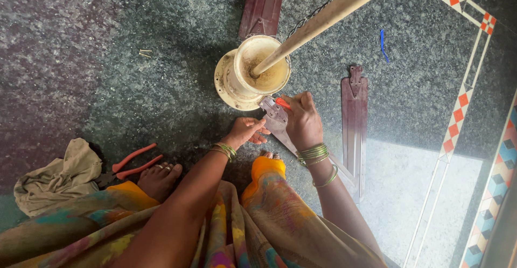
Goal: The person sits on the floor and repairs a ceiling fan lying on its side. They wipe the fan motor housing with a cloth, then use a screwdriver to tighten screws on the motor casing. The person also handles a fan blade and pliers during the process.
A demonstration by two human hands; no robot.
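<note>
**Now: hands at the fan hub, frame centre**

Right hand (303, 121) is clamped on a red-handled screwdriver (283, 103) at the blade bracket (273, 110); left hand (245, 131) touches the bracket's lower edge, fingers loosely apart. The blade (301, 149) runs from the motor (253, 73) toward lower right. A second blade (354, 122) lies just right, upright. Pliers (133, 163) and cloth (56, 177) sit lower left. Open floor spreads at upper left.

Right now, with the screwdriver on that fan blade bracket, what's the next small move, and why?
Probably keep the left hand steadying the blade bracket while the right hand turns the red-handled screwdriver. The tool tip sits at the bracket where the blade meets the cream fan motor, and the left fingers are beside that joint, so bracing seems sensible.
</note>
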